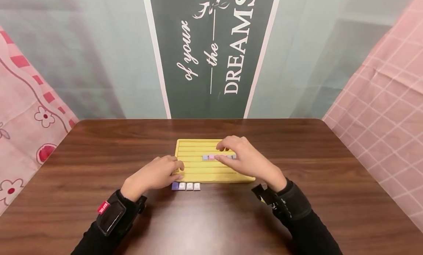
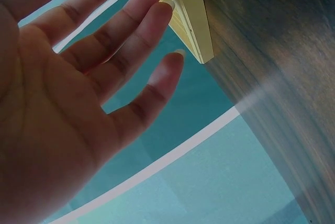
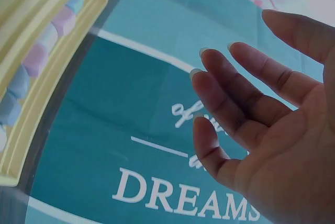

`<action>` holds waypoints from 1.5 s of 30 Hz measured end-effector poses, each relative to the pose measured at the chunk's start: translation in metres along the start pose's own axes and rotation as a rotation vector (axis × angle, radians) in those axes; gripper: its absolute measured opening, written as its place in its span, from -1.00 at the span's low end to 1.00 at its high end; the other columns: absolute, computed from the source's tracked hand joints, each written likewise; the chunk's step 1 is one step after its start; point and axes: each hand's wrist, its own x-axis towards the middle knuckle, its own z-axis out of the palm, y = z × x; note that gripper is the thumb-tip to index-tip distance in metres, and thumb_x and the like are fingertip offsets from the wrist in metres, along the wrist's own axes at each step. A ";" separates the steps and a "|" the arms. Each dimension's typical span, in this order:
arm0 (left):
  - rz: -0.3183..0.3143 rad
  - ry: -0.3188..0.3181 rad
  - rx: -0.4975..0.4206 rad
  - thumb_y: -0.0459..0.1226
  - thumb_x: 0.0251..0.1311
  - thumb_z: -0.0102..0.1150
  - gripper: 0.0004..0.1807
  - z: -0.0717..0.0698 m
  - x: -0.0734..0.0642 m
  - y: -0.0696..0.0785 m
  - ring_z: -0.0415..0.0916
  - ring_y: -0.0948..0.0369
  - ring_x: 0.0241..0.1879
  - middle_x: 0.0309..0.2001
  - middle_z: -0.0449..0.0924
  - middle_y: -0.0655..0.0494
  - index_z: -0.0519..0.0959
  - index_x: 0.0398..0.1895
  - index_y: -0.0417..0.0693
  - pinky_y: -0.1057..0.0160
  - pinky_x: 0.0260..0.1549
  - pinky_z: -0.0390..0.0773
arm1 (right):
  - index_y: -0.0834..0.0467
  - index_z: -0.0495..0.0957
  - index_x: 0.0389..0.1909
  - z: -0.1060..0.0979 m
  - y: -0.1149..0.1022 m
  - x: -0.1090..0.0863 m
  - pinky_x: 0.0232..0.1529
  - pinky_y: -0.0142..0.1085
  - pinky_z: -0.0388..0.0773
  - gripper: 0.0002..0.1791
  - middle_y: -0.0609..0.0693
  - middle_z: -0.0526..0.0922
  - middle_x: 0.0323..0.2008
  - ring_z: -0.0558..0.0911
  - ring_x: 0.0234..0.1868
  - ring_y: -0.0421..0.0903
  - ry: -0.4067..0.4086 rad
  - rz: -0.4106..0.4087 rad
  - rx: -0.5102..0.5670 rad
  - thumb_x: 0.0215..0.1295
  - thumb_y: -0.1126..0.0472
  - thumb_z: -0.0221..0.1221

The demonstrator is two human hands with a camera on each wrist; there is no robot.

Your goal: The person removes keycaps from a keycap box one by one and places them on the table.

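A yellow ridged tray [image 1: 198, 171] lies on the table, with a row of small keycaps [image 1: 211, 157] in pale blue, pink and white along one of its grooves. My left hand [image 1: 158, 172] is at the tray's left edge, its fingers loosely bent and holding nothing. Over the right part of the row hovers my right hand [image 1: 246, 157], hiding some keycaps from the head view. The right wrist view shows that hand's fingers [image 3: 220, 90] spread and relaxed, with the keycap row [image 3: 35, 59] off to one side. Near my left thumb sits a purple keycap [image 1: 175, 186].
Three white keycaps [image 1: 190, 186] continue the line from the purple one along the tray's front edge. The brown wooden table [image 1: 211, 218] extends all around. Behind it hangs a grey-green cloth [image 1: 211, 104] with lettering; pink cloths [image 1: 380, 111] flank both sides.
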 end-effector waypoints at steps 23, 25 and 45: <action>-0.017 -0.017 0.055 -0.20 0.14 0.20 -0.80 0.002 0.008 -0.002 0.45 0.13 -0.28 -0.34 0.50 0.10 0.57 -0.23 -0.10 0.09 -0.35 0.40 | 0.23 0.55 -0.27 -0.023 0.024 -0.004 -0.26 -0.23 0.46 -0.83 -0.03 0.59 -0.36 0.54 -0.30 -0.12 0.039 0.076 0.046 0.18 0.21 0.19; -0.007 -0.002 0.059 -0.21 0.13 0.21 -0.81 0.002 0.007 -0.004 0.45 0.13 -0.28 -0.35 0.50 0.11 0.57 -0.24 -0.11 0.09 -0.36 0.40 | 0.21 0.56 -0.27 -0.024 0.025 -0.003 -0.29 -0.25 0.44 -0.83 -0.04 0.59 -0.37 0.53 -0.31 -0.15 0.050 0.078 0.039 0.17 0.21 0.20; -0.001 0.006 0.039 -0.22 0.13 0.20 -0.81 0.008 0.005 -0.004 0.45 0.11 -0.26 -0.34 0.50 0.10 0.57 -0.23 -0.12 0.06 -0.34 0.40 | 0.20 0.56 -0.29 -0.024 0.029 -0.007 -0.33 -0.29 0.41 -0.85 -0.06 0.58 -0.40 0.51 -0.34 -0.19 0.042 0.105 0.032 0.17 0.21 0.20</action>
